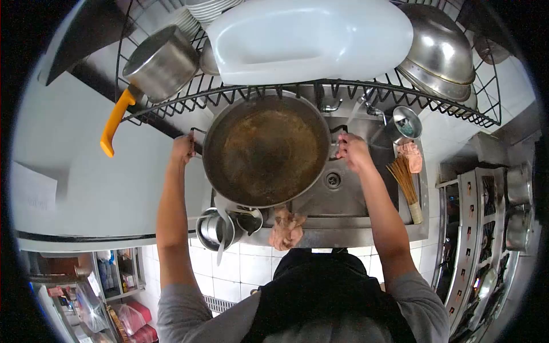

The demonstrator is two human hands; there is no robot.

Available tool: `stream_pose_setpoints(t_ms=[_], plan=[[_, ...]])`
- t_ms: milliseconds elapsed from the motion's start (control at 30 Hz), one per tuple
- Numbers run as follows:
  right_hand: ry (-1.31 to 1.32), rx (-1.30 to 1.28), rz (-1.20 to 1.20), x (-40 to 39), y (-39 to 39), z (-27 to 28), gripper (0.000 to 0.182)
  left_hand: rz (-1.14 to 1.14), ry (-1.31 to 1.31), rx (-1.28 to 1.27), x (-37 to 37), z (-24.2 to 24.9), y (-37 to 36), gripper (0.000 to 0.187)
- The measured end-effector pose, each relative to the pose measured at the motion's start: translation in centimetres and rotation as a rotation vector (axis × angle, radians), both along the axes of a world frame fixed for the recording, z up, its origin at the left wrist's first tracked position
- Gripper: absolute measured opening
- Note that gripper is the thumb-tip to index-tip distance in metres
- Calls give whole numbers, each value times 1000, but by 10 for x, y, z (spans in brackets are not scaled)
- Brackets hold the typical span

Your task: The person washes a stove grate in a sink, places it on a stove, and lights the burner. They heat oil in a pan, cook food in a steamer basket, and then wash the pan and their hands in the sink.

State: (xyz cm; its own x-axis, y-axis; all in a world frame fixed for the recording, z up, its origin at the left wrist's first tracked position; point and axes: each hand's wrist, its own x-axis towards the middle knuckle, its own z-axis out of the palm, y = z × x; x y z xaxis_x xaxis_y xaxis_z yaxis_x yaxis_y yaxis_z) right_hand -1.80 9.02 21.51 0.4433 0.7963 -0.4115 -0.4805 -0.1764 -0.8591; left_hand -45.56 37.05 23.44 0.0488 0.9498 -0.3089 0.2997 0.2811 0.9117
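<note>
A large, round, two-handled pan point(269, 151) with a brown, worn inside is held over the sink point(366, 194), its inside facing me. My left hand point(184, 147) is closed round the pan's left handle. On the opposite side my right hand point(353, 150) has its fingers bent about the right handle point(338, 130); part of the grip is hidden. Behind the right handle, water runs from a tap point(372, 108). A crumpled pinkish cloth point(287, 228) lies on the sink's front edge, just below the pan.
Overhead, a black wire rack point(251, 90) carries a pot point(162, 63), a white tub point(314, 40), metal bowls point(437, 48) and an orange-handled knife point(118, 120). A bamboo brush point(407, 188) and metal cup point(405, 123) are right of the basin. Small pots point(214, 230) stand front left.
</note>
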Motion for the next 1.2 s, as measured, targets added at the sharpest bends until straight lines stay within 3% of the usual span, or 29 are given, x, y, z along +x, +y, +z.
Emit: stream_pose_setpoints(t_ms=[233,300,467,567,633,733,833,1000,1200], plan=[[142,9,-153,-4,-49,5,28,-148,173,20,39,0,9,37],[129,31,-226,-9,-65,11,30,-131,36,-69,51,2,9,34],[75,-6,-267,-20,-107,24,34,-372,180,-7,61,-21,21,25],[110,0,-352,-21,-139,31,34,-273,-93,-124,100,-6,-4,27],[42,-20,-398,-20,-163,38,35,-328,10,-136,127,17,-30,30],[8,-17,-472,-29,-201,52,34,-450,40,-122,144,11,-47,31],[163,82,-550,-38,-243,56,33,-510,-42,-195,164,12,-60,32],[121,41,-680,-50,-305,79,31,-570,1,-269,203,38,-120,30],[138,126,-792,-40,-396,70,33,-691,-34,-223,252,55,-204,25]])
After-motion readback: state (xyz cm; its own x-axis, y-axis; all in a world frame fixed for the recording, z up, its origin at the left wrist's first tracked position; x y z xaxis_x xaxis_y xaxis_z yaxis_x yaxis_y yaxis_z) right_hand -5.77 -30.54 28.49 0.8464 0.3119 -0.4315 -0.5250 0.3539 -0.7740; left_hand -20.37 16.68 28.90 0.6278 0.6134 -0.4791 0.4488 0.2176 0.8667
